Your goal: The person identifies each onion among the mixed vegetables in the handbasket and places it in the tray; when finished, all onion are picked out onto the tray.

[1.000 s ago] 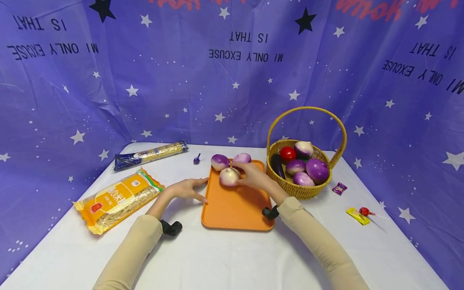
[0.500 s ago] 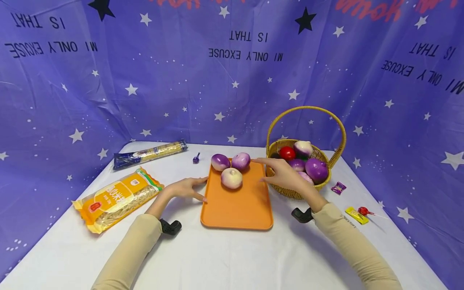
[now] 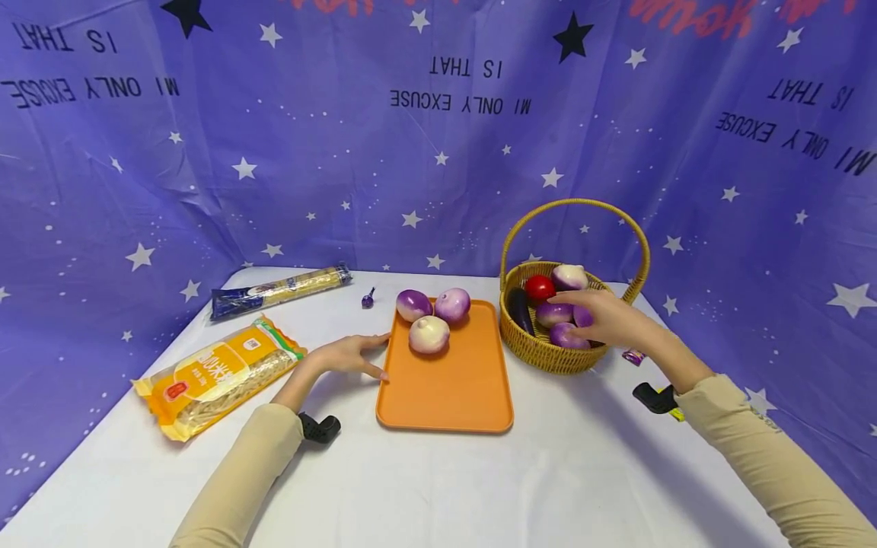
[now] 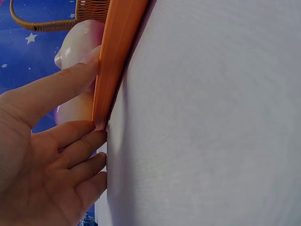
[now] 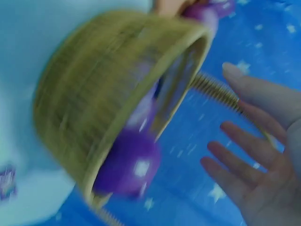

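My left hand [image 3: 346, 355] touches the left edge of the orange tray [image 3: 445, 396]; in the left wrist view its thumb and fingertips lie along the tray's rim. At the tray's far end sit a white-and-purple onion [image 3: 429, 336], a darker purple onion [image 3: 414, 305] and a pale purple onion [image 3: 453, 305]. Over the wicker basket [image 3: 548, 356] hovers my right hand [image 3: 606, 316], fingers apart and holding nothing. Inside the basket are several onions, a tomato [image 3: 540, 288] and an eggplant [image 3: 518, 310]. A big purple onion [image 5: 129, 162] shows at its rim in the blurred right wrist view.
Left of the tray lie a yellow noodle packet [image 3: 222, 377] and a blue-ended noodle packet [image 3: 281, 291]. A small purple lollipop [image 3: 368, 301] is behind the tray. Right of the basket is a purple wrapped candy [image 3: 633, 356]. The basket's tall handle [image 3: 575, 202] arches above it.
My right hand has let go of the white-and-purple onion on the tray and moved right, over the basket. My left hand has stayed at the tray's edge.
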The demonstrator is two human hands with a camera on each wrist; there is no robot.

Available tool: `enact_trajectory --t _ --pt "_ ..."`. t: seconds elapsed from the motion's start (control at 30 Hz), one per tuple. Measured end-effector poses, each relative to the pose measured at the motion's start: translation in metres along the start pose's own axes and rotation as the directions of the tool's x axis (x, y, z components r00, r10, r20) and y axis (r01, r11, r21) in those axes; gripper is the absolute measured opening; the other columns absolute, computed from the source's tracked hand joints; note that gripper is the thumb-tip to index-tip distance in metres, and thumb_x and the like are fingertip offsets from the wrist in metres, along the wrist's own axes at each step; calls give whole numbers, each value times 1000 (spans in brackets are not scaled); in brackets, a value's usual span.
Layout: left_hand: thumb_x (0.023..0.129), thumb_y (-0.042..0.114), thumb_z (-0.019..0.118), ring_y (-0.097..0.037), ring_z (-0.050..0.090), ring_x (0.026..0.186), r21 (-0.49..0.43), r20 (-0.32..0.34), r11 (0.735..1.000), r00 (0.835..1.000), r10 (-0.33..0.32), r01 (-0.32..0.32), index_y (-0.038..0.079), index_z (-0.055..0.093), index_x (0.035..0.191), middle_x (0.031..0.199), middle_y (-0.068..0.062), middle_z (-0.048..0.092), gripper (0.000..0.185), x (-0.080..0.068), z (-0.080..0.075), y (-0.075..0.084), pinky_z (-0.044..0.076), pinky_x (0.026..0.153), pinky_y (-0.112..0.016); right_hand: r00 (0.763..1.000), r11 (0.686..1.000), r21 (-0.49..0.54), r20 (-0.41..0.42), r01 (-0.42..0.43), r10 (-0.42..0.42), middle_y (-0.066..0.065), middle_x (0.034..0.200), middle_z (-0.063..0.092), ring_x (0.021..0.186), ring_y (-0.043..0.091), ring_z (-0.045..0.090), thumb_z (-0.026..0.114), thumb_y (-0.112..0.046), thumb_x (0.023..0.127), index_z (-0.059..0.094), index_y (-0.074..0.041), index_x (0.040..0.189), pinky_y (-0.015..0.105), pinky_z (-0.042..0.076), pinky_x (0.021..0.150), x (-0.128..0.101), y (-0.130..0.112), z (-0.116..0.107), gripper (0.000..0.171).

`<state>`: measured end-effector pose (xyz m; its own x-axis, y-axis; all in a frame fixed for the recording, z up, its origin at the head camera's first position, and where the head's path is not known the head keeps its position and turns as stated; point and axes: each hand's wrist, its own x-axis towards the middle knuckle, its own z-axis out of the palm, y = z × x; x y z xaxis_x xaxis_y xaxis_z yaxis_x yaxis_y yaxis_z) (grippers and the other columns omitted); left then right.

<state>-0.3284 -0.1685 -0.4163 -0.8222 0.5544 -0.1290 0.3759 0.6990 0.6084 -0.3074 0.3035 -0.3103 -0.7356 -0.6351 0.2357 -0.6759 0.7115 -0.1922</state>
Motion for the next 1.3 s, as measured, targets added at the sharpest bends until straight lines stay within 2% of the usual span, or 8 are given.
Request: enact_trajectory --t 0.13,0.33,0.67,0.97,1.13,1.3 --pt "79 41 78 -42 29 138 5 3 1000 1000 -1 1 5 31 150 150 -21 35 92 -1 -1 0 21 113 -56 997 999 -45 78 -17 20 17 118 65 107 38 59 79 -5 78 62 -4 126 53 50 90 -6 16 -14 51" --pt "79 41 78 -42 29 138 -2 1 1000 1000 -1 1 5 31 150 150 -21 34 92 0 -1 0 21 113 -56 983 996 -62 166 -72 81 21 119 63 106 40 60 79 -8 79 60 0 126 54 51 88 -6 30 -27 51" --pt "79 42 78 -42 28 138 -3 8 1000 1000 5 -5 5 31 150 151 -20 34 93 2 1 -1 21 113 -56 956 987 -98 255 -127 148 18 112 65 102 36 61 81 -10 77 61 0 123 51 53 86 2 52 -19 51" --pt "79 40 78 -43 28 138 1 1 1000 1000 7 -7 4 32 150 150 -22 34 92 1 0 2 21 113 -57 955 985 -111 253 -134 158 14 107 66 98 33 62 82 -9 76 63 -3 120 50 54 84 3 55 -18 48" --pt "79 40 78 -43 28 138 -5 1 1000 1000 -3 3 5 31 150 150 -21 34 92 0 -1 3 21 113 -56 970 990 -86 206 -115 130 16 107 67 97 34 63 82 -7 76 63 -1 120 50 54 84 4 48 -23 49" --pt "79 40 78 -42 28 138 -6 3 1000 1000 -5 5 5 31 150 150 -21 34 92 -1 -1 3 21 113 -56 983 992 -81 144 -99 110 20 113 65 101 37 62 82 -7 76 62 -1 124 51 54 85 8 39 -30 52"
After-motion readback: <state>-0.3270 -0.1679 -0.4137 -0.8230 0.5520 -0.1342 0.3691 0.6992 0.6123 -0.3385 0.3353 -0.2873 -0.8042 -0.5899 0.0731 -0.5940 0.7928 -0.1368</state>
